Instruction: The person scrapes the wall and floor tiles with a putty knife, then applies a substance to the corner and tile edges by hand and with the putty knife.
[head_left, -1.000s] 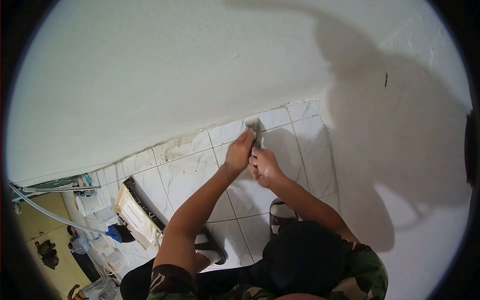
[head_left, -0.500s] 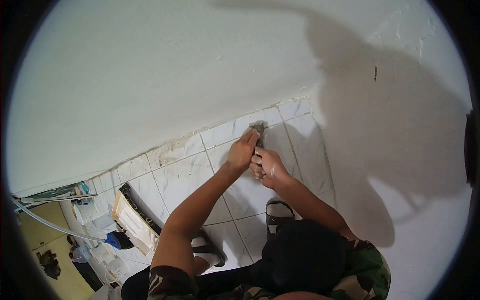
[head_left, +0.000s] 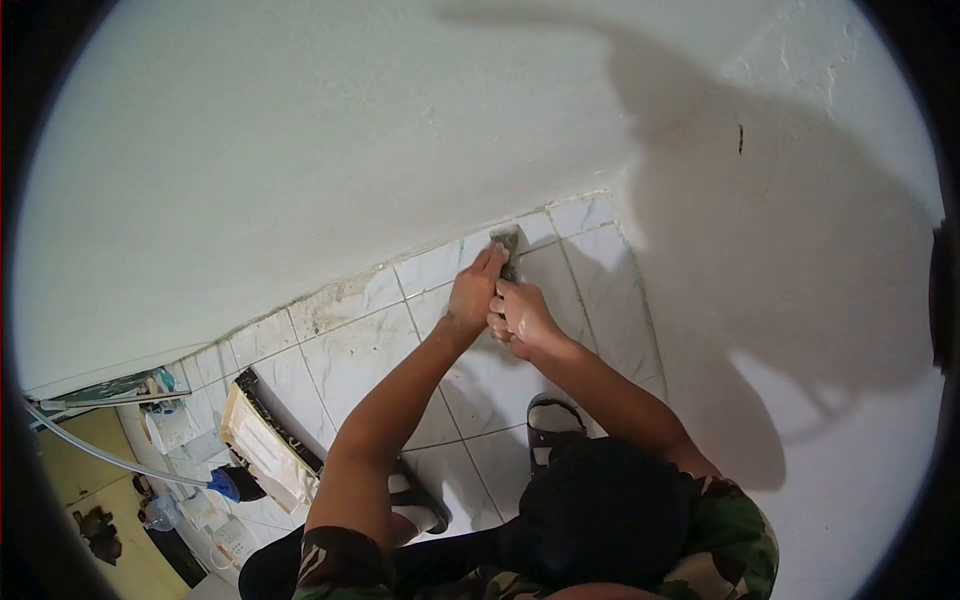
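A scraper [head_left: 511,236] with a grey, smeared blade lies with its front end on the white tiles, close to the foot of the wall. My right hand [head_left: 524,314] is closed around its handle, which the fingers mostly hide. My left hand [head_left: 474,292] is closed against the scraper too, with fingertips pressed on the blade near its front. Both hands touch each other, and white residue marks the right one.
White wall [head_left: 300,180] meets the tiled floor [head_left: 360,370] along a rough, dirty joint. At lower left are a box-like tray [head_left: 262,440] with a dark edge, a blue-ended hose [head_left: 228,482] and a clear bottle [head_left: 160,513]. My sandalled feet stand below my hands.
Both hands and the scraper have shifted slightly up and left, nearer the wall joint. The grip looks the same, and the view has moved a little.
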